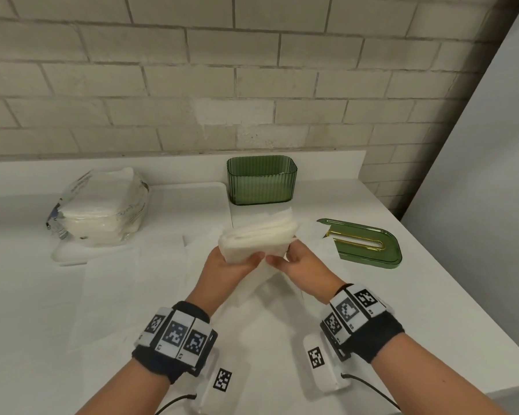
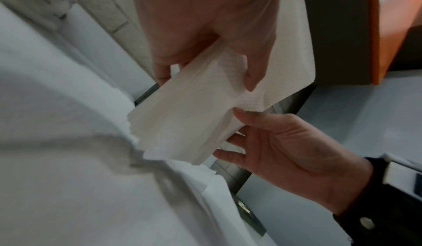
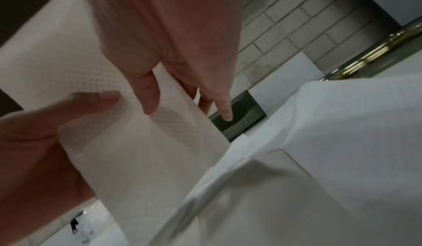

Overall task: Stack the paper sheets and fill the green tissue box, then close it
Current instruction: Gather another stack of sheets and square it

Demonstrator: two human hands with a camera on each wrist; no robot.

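Observation:
Both hands hold a folded white paper stack (image 1: 259,238) above the table's middle. My left hand (image 1: 246,260) grips its left end, thumb in front and fingers behind; in the left wrist view the left hand (image 2: 205,82) pinches the paper stack (image 2: 189,116). My right hand (image 1: 282,257) pinches the right end; in the right wrist view the right hand (image 3: 187,112) has its thumb in front of the paper stack (image 3: 146,150) and fingers behind. The ribbed green tissue box (image 1: 261,181) stands open just beyond. Its green lid (image 1: 364,244) lies flat to the right.
A plastic package of white tissues (image 1: 99,208) lies at the left on a white tray (image 1: 69,257). Loose white sheets (image 1: 132,280) cover the white table (image 1: 432,280). A brick wall (image 1: 192,85) runs behind, and the table's edge falls away at the right.

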